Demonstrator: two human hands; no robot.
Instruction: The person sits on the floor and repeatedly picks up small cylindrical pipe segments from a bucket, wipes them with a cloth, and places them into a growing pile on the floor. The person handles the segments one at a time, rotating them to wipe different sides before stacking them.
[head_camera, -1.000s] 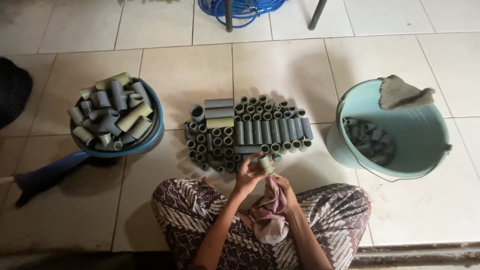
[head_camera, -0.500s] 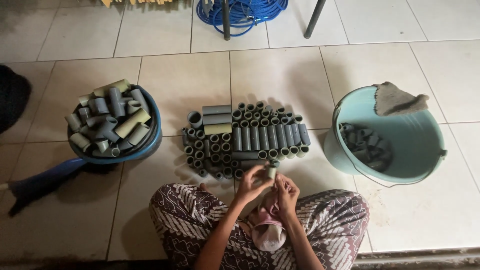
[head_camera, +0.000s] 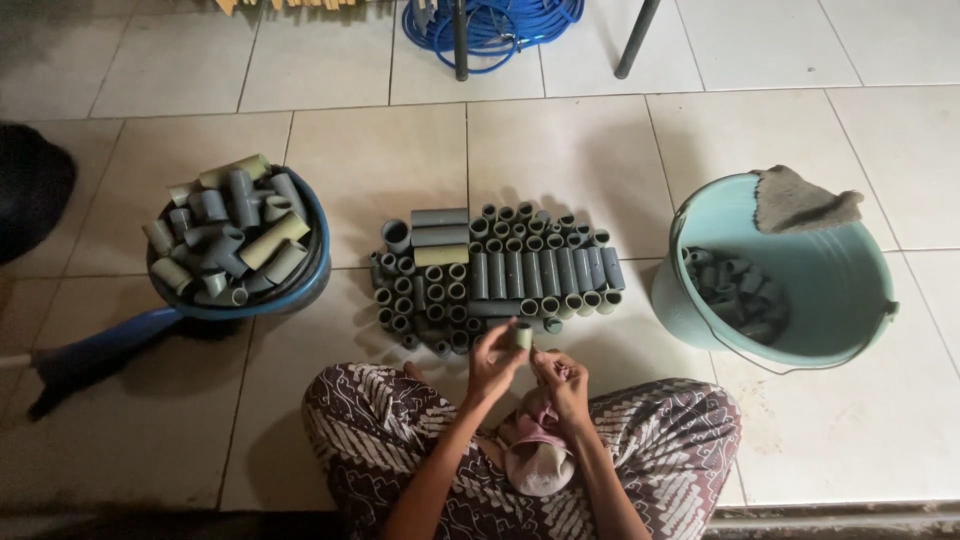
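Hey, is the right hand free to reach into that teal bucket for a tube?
Probably not yet. The right hand is at the lap, seemingly working the small tube held by the left hand. Otherwise the way looks clear: the teal bucket stands open on that side.

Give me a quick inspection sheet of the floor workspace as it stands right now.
Surface: pale tiled floor, dim light.
Job's things: short grey tube piece held up; grey tube pieces sorted on the floor; blue basin heaped with tubes; teal bucket part filled with tubes.
Clutter: grey rag on the bucket rim; pink cloth in the lap.
Grips: left hand holds the tube piece; right hand close beside it, contact unclear.
Cables: coiled blue cable at top.
Surroundings: dark metal legs, dark object at left edge.
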